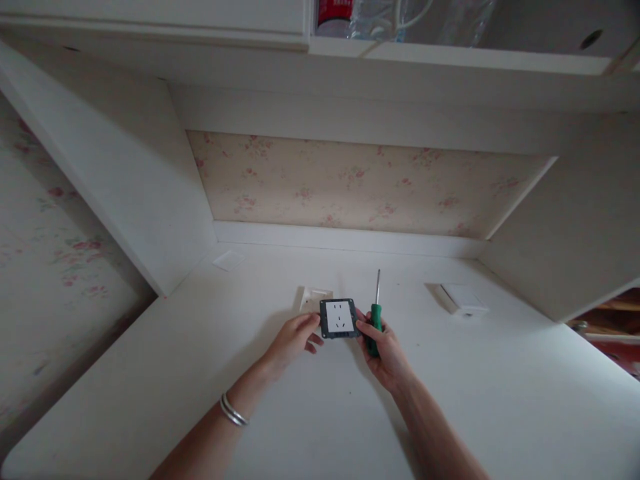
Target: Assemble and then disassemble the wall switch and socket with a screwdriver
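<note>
One wall socket [340, 317], a dark square frame with a white face and five slots, is held above a white table [300, 427] in the head view, a little below the middle, towards 6 o'clock. Its white face is turned to the camera. The left hand [293, 339] comes in from 8 o'clock, its thumb and fingers pinching the socket at the 9 o'clock edge, the lower fingers loosely curled below; two silver bracelets [233, 415] circle that wrist. The right hand [386, 357] reaches in from 5 o'clock. Its fingers are gripping the green handle of a screwdriver [376, 315], with the metal shaft pointing to 12 o'clock, while the thumb also presses the socket's 3 o'clock edge. Just past the socket at 10 o'clock, partly hidden by it, lies a white plastic piece [307, 301]. Farther off at 10 o'clock, a thin white square [229, 260] lies near the table's back edge. At 3 o'clock, well apart from the hands, sits a white box [463, 298]. Flowered wallpaper [350, 180] shows behind the table at 12 o'clock, and above that a shelf [450, 55] carries a red container [335, 10], a white cord and clear plastic wrapping [365, 23].
</note>
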The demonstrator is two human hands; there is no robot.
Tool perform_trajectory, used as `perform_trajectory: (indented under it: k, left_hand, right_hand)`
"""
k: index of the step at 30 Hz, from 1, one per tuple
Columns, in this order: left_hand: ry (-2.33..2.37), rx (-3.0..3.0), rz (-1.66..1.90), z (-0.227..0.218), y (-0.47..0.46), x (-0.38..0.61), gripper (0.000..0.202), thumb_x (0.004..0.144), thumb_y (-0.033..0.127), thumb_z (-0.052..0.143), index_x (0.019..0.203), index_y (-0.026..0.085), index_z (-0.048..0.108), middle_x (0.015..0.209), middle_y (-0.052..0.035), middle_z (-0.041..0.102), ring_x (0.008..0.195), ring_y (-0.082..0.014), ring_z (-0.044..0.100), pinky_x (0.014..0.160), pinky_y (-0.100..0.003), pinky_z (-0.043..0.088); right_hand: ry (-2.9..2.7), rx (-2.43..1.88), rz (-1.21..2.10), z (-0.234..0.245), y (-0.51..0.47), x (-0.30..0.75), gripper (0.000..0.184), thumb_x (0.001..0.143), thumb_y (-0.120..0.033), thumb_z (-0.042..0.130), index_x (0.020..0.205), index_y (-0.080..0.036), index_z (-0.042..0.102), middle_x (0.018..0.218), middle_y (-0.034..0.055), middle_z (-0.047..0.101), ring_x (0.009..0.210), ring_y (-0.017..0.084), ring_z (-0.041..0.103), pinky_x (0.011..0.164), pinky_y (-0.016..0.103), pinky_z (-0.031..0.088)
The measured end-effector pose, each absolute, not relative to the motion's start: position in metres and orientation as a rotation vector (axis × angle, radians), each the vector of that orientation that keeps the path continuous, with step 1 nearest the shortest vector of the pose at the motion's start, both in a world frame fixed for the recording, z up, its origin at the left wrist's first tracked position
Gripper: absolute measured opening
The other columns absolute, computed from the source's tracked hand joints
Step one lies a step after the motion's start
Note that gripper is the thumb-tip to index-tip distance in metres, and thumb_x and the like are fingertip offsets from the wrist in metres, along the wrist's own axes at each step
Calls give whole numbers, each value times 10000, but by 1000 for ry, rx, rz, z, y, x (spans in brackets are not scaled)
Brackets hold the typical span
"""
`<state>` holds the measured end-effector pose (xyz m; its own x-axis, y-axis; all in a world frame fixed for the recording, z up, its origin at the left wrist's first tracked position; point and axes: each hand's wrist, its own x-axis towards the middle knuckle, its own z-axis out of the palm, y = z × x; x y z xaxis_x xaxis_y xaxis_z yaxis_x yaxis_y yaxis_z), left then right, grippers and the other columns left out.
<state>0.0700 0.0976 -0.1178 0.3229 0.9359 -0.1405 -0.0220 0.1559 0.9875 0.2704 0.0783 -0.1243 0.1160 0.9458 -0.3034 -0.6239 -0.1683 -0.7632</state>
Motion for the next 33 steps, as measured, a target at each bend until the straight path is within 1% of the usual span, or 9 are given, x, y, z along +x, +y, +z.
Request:
perform_trajectory:
  k: [2, 4, 8, 11, 14, 18, 22, 28, 33]
  left_hand:
    - [919, 1072, 874, -117, 95, 73, 443, 829, 502, 553, 1068, 139, 643, 1057, -131, 671, 794, -185, 650, 624, -265, 502]
    - [876, 999, 878, -115, 93, 75, 420, 817, 471, 591, 1059, 133, 656, 1071, -138, 671, 873, -203, 645, 715, -298, 514]
    - [811, 970, 896, -112, 92, 75, 376, 802, 385, 641, 1075, 128, 669, 1119, -134, 661, 1028, -230, 608, 869, -334, 485]
    - [807, 956, 911, -110, 93, 74, 379, 782, 363, 665, 1074, 122, 676, 1129, -133, 661, 1080, -245, 589, 938, -361, 459]
    - [820, 933, 915, -109, 94, 74, 373, 772, 353, 676, 1073, 132, 679, 1138, -127, 660, 1083, -245, 590, 950, -369, 454]
    - [813, 912, 938, -110, 95, 72, 337, 780, 320, 666, 1056, 128, 687, 1125, -128, 667, 1078, -251, 594, 942, -372, 459]
    - [780, 917, 953, -112, 96, 71, 350, 771, 285, 671, 1076, 115, 680, 1117, -133, 670, 1061, -251, 604, 951, -375, 456]
    - [796, 937, 952, -111, 96, 71, 351, 778, 308, 666, 1063, 104, 688, 1093, -147, 678, 1011, -255, 627, 921, -388, 476]
    - [831, 979, 963, -111, 95, 71, 352, 784, 320, 664, 1068, 114, 686, 1063, -136, 691, 988, -246, 637, 905, -384, 485]
  right_hand:
    - [-453, -971, 1473, -124, 78, 270, 338, 632, -134, 797, 853, -226, 557, 1074, 3, 696, 735, 106, 671, 523, 124, 535]
    - [-466, -966, 1481, -124, 78, 269, 339, 630, -133, 798, 853, -224, 560, 1080, 4, 693, 720, 104, 668, 513, 129, 535]
    - [-483, -967, 1485, -124, 77, 268, 352, 636, -131, 797, 898, -225, 581, 1069, 1, 696, 738, 101, 667, 531, 127, 539]
    - [-509, -963, 1493, -125, 78, 268, 349, 641, -141, 794, 914, -225, 594, 1080, 3, 693, 779, 108, 672, 543, 121, 533]
    - [-517, -962, 1488, -125, 77, 267, 347, 634, -144, 799, 907, -224, 599, 1068, 3, 696, 779, 108, 672, 550, 120, 531]
    - [-503, -973, 1481, -121, 76, 265, 345, 614, -138, 809, 865, -220, 588, 1014, 2, 708, 749, 121, 673, 543, 148, 540]
    - [-510, -965, 1503, -117, 74, 264, 337, 618, -134, 810, 859, -215, 589, 987, -7, 713, 723, 96, 660, 542, 123, 516]
    - [-520, -947, 1508, -117, 73, 263, 331, 634, -131, 803, 878, -210, 594, 974, -14, 708, 714, 84, 651, 547, 116, 512]
    - [-531, -937, 1515, -116, 73, 262, 352, 623, -132, 812, 878, -210, 582, 977, -9, 709, 765, 88, 652, 578, 114, 506]
